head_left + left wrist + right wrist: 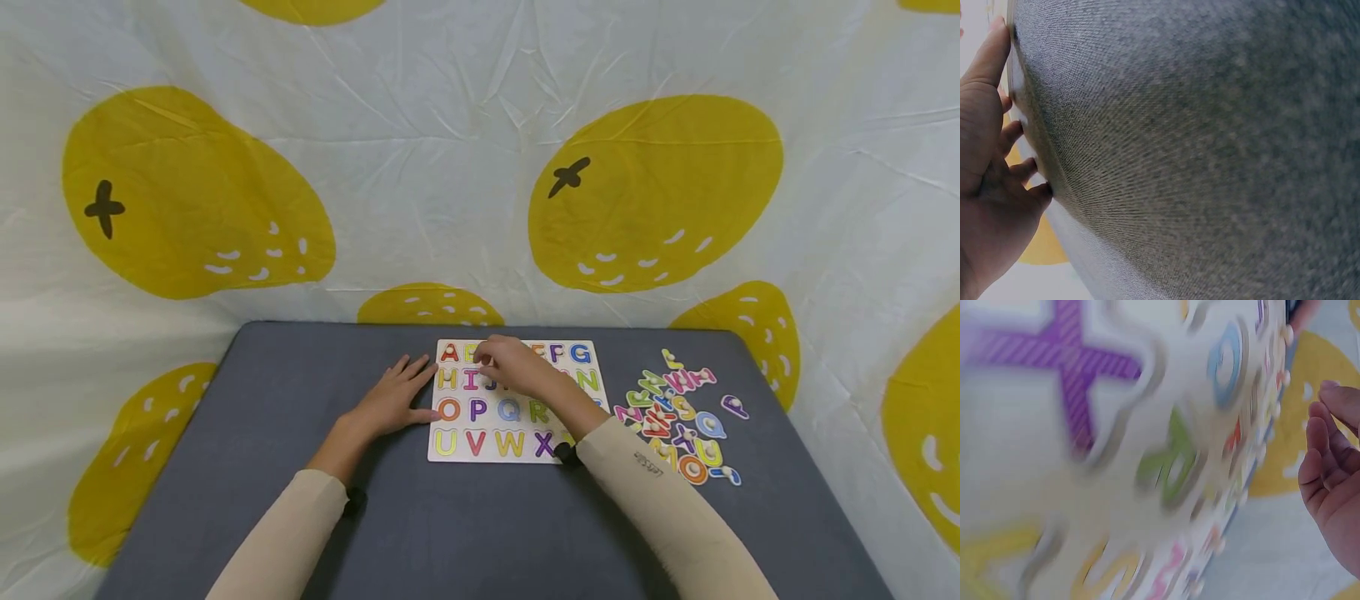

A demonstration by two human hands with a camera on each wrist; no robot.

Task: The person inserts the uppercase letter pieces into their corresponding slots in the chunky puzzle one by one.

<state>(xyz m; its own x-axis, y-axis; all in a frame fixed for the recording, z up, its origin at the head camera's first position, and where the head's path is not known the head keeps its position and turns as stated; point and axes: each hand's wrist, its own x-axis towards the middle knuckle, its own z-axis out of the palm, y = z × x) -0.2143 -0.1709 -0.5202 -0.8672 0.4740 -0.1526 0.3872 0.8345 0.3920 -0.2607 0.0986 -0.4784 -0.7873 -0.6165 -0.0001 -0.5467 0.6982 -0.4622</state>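
A white alphabet puzzle board (459, 457) lies on the dark table, with coloured letters in rows. Small knobs stand up from several letters along its far rows. My left hand (392, 397) has its fingers spread flat, and its fingertips and thumb touch the board's left edge. Above the upper middle of the board is my right hand (513, 364), covering some letters of the top two rows. In the right wrist view this hand (1338, 469) has loosely bent fingers, the thumb near the index finger, and no piece shows between them. A purple X (1069, 359) is close to that camera.
Loose knobbed letter pieces (693, 468) lie in a heap right of the board, some overlapping. A purple P piece (734, 407) lies apart at their right. A white curtain (427, 200) with yellow fruit shapes hangs behind the grey table (435, 533).
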